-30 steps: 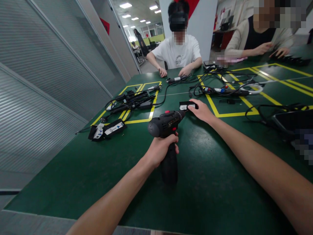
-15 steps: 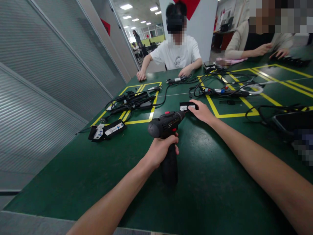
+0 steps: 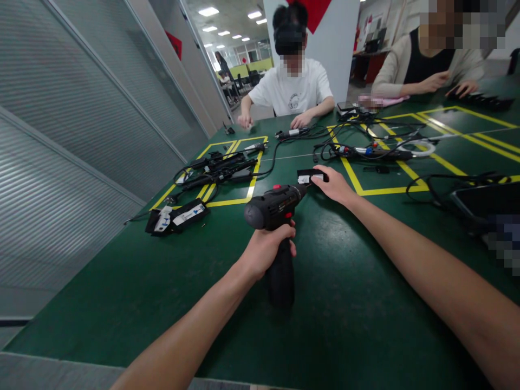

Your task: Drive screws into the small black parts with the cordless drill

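A black cordless drill (image 3: pixel 273 207) with red buttons stands upright in my left hand (image 3: pixel 264 250), fingers wrapped round its grip. The drill's chuck points away from me, to the right. Just beyond the chuck lies a small black block with a white label (image 3: pixel 304 177) on the table. My right hand (image 3: pixel 335 185) grips the right end of this block between thumb and fingers. The chuck's tip is close to the block and my thumb; whether it touches the block I cannot tell.
On the green table (image 3: pixel 162 303) lie black boxes with white labels (image 3: pixel 189 212) at left. Tangled black cabled tools (image 3: pixel 223 168) lie behind them. More cabled tools (image 3: pixel 374 153) lie at right, near a dark case (image 3: pixel 487 203). A person in a white shirt (image 3: pixel 292 89) and another (image 3: pixel 426 70) sit opposite.
Both my hands, the drill and the block hold almost still. Across the table, the white-shirted person's hand at the left has lifted and shifted right, uncovering a small dark object.
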Action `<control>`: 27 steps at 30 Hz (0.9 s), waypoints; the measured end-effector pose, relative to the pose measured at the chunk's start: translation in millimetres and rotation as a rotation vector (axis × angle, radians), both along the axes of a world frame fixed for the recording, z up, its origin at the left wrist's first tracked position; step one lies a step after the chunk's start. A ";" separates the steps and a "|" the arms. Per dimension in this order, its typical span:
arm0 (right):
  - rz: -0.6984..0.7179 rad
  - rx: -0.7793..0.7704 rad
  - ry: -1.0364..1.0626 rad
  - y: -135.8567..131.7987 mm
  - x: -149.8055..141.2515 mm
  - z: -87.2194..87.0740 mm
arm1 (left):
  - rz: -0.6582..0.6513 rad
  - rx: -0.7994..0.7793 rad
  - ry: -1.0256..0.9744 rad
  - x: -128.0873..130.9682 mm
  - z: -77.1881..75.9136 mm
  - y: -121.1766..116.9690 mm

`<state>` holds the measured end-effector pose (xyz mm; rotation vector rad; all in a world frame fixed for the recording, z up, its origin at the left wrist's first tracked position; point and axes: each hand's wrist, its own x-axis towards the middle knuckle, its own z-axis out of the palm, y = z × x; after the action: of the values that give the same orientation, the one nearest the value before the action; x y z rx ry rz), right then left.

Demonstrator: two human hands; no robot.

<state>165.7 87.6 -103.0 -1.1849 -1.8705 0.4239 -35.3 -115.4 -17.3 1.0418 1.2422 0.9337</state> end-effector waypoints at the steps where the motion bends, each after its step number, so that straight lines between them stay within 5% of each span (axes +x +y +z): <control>1: -0.001 -0.001 0.000 0.0 0.1 0.1 | -0.003 -0.003 -0.001 -0.1 0.1 -0.2; 27: -0.003 -0.006 -0.006 0.5 -0.2 1.4 | 0.011 0.000 -0.002 1.0 0.7 -0.2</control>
<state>165.4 88.1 -101.7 -1.1948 -1.8736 0.4249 -34.3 -115.6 -16.6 1.0352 1.2473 0.9427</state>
